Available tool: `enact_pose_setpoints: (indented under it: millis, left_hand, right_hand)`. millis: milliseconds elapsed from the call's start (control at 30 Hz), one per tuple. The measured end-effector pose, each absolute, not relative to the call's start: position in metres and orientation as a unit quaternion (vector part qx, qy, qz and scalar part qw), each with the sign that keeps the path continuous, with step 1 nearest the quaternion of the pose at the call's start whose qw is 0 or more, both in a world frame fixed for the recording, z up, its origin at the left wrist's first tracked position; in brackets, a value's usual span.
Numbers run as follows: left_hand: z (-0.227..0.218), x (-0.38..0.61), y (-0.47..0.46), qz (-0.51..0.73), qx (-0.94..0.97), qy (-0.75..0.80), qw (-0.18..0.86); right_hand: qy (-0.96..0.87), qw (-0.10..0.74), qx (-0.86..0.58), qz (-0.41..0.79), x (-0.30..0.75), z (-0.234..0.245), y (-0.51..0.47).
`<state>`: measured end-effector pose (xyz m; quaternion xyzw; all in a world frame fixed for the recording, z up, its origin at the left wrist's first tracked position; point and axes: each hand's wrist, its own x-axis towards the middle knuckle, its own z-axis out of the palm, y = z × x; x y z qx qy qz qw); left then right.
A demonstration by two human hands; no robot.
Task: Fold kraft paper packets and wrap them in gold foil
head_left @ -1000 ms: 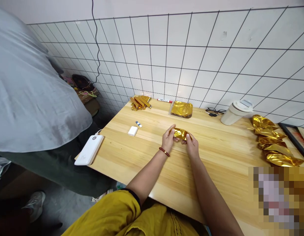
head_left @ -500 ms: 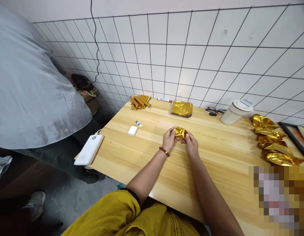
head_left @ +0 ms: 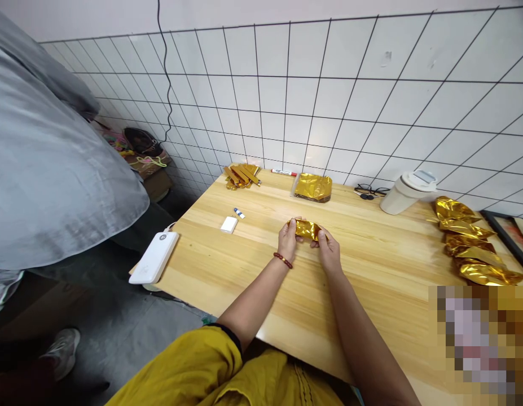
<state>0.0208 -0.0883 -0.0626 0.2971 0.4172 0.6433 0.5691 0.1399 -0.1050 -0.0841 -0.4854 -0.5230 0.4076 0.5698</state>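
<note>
Between my two hands is a sheet of shiny gold foil paper (head_left: 307, 229), partly folded or curled into a narrow band. My left hand (head_left: 288, 239) pinches its left end, thumb on top. The right end is gripped by my right hand (head_left: 328, 250), its thumb also pressing from above. Fingers under the foil are partly hidden. Beyond my hands lies a stack of flat gold foil sheets (head_left: 313, 187). Farther left is a pile of narrow folded gold strips (head_left: 242, 175). Several puffed-out gold foil pieces (head_left: 473, 242) sit in a row at the right.
On the wooden table (head_left: 227, 270) are a white power bank (head_left: 154, 257), a white charger (head_left: 229, 225), a small blue-and-white item (head_left: 239, 213), a marker (head_left: 284, 172), glasses (head_left: 370, 190) and a cup (head_left: 407, 192). A person in grey (head_left: 62, 163) stands at the left.
The foil between my hands has been drawn out wider and flatter, and my left thumb has shifted to its left end. The person in grey has moved slightly.
</note>
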Motion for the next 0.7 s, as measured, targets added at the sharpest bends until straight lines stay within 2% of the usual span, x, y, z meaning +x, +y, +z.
enact_pose_setpoints:
  millis: [233, 433, 700]
  left_hand:
    - [-0.070, 0.025, -0.089, 0.641, 0.344, 0.421, 0.543]
    - [-0.073, 0.037, -0.098, 0.609, 0.348, 0.401, 0.589]
    - [-0.074, 0.038, -0.098, 0.606, 0.348, 0.413, 0.583]
  right_hand:
    - [-0.465, 0.599, -0.494, 0.425, 0.141, -0.083, -0.102]
    - [-0.347, 0.683, -0.495, 0.411, 0.140, -0.084, -0.097]
    - [-0.395, 0.656, -0.505, 0.398, 0.134, -0.084, -0.101]
